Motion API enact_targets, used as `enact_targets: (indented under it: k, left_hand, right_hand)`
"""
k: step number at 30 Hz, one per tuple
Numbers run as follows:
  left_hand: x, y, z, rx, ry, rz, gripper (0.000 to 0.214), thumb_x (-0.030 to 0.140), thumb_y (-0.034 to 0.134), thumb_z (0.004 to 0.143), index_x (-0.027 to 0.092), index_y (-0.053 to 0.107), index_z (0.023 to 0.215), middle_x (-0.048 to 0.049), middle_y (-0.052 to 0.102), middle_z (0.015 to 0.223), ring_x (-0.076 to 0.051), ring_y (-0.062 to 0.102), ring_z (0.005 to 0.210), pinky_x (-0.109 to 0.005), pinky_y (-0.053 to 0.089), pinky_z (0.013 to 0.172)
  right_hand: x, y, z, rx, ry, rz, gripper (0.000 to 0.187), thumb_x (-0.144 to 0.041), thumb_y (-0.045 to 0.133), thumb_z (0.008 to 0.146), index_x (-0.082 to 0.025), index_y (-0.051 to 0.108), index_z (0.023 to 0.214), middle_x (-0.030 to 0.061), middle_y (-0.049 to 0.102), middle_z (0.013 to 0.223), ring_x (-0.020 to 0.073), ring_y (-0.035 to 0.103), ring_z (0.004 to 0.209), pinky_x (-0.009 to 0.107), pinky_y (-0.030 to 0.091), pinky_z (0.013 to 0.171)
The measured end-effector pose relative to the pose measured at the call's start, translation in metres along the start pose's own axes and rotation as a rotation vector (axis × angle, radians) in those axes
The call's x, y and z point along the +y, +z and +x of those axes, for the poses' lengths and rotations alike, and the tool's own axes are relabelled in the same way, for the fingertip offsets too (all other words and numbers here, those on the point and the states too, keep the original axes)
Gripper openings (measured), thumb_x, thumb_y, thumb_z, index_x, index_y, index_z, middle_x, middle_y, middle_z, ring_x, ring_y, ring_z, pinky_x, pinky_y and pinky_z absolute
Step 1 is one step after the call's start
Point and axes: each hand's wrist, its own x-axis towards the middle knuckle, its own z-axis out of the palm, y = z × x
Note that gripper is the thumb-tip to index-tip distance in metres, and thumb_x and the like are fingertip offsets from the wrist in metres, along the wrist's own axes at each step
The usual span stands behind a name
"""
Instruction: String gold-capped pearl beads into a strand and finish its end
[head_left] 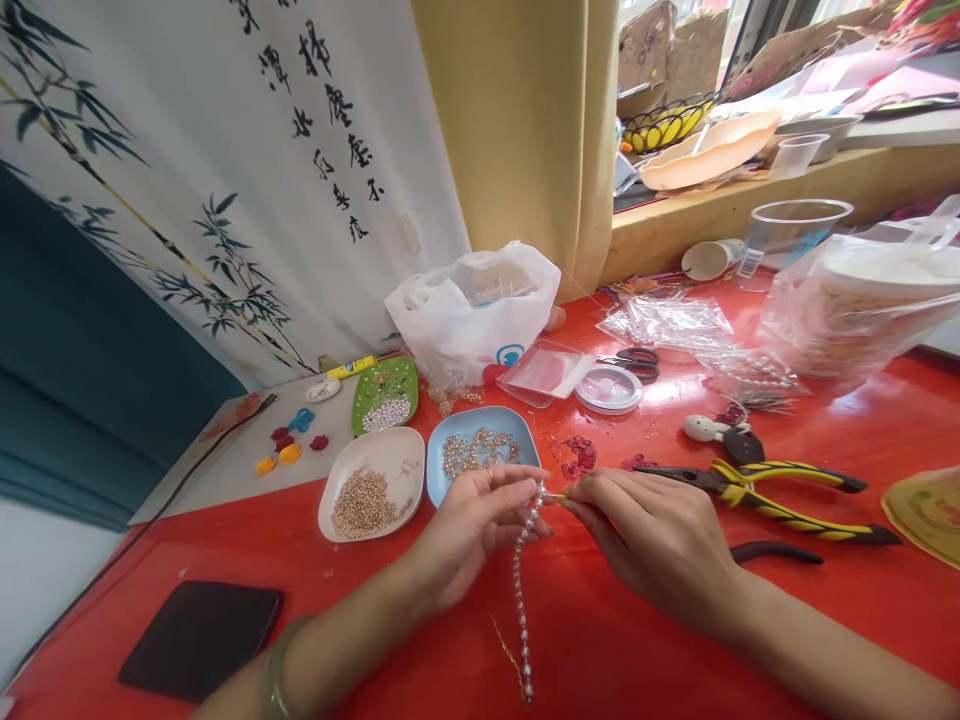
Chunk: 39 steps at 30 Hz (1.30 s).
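A red tabletop [390,625] lies below a window sill [720,213], with a tan curtain [517,120] and a white bamboo-painted hanging [217,120] behind. Above the tabletop, the left hand [471,515] pinches the upper end of a beaded strand [517,575], hanging downward. The right hand [660,520] pinches a slender object [556,497], mostly hidden, at that end. A blue dish [528,448] and a cream dish [409,455] stand beyond the left hand; yellow-black pliers [733,489] lie beside the right.

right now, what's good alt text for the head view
A person's left hand holds the top of a beaded strand over a red table while the right hand grips something thin beside it. Beyond are a white dish and a blue dish of beads; yellow-and-black pliers lie by the right hand.
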Motion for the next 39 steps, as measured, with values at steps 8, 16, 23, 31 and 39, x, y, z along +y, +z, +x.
enact_targets:
  k: [8, 16, 23, 31, 39]
  left_hand:
    - [-0.001, -0.001, 0.000, 0.030, -0.012, 0.021, 0.019, 0.023, 0.067, 0.065, 0.012, 0.060, 0.080, -0.0025, 0.057, 0.073, -0.008, 0.053, 0.060, -0.023, 0.042, 0.062]
    - [0.000, 0.000, -0.001, 0.018, 0.016, 0.027, 0.020, 0.015, 0.065, 0.064, 0.015, 0.061, 0.083, -0.0014, 0.053, 0.077, -0.008, 0.050, 0.064, -0.021, 0.042, 0.060]
    - [0.002, -0.002, 0.001, -0.029, 0.078, 0.032, 0.029, 0.015, 0.058, 0.069, 0.016, 0.059, 0.098, -0.0065, 0.053, 0.102, -0.009, 0.051, 0.071, -0.020, 0.042, 0.061]
    - [0.001, -0.001, 0.001, 0.130, 0.206, 0.071, 0.009, 0.013, 0.054, 0.069, 0.014, 0.054, 0.077, -0.0019, 0.053, 0.076, -0.010, 0.051, 0.066, -0.024, 0.042, 0.063]
    - [0.001, 0.011, -0.006, 0.042, 0.152, 0.195, 0.014, 0.024, 0.052, 0.073, 0.012, 0.058, 0.071, -0.0042, 0.058, 0.070, -0.013, 0.053, 0.069, -0.026, 0.039, 0.071]
  right_hand:
    - [0.003, -0.001, -0.002, 0.016, -0.139, -0.125, 0.026, -0.015, 0.040, 0.085, -0.018, 0.055, 0.064, -0.0017, 0.055, 0.050, 0.0089, 0.049, 0.049, 0.021, 0.033, 0.052]
    - [0.004, 0.001, -0.005, -0.017, -0.136, -0.065, 0.024, -0.010, 0.040, 0.083, -0.017, 0.055, 0.065, -0.0014, 0.056, 0.052, 0.0095, 0.047, 0.046, 0.023, 0.030, 0.049]
    - [-0.002, 0.005, -0.005, -0.027, 0.077, 0.208, 0.021, -0.016, 0.042, 0.084, -0.017, 0.051, 0.065, -0.0017, 0.055, 0.052, 0.0084, 0.048, 0.044, 0.019, 0.032, 0.045]
    - [-0.005, 0.004, -0.001, -0.181, 0.416, 0.574, 0.018, -0.023, 0.045, 0.082, -0.019, 0.049, 0.065, -0.0026, 0.054, 0.053, 0.0095, 0.048, 0.045, 0.017, 0.038, 0.042]
    - [-0.002, 0.007, -0.005, -0.194, 0.462, 0.485, 0.015, -0.026, 0.045, 0.082, -0.019, 0.051, 0.070, 0.0007, 0.061, 0.062, 0.0124, 0.055, 0.053, 0.021, 0.040, 0.050]
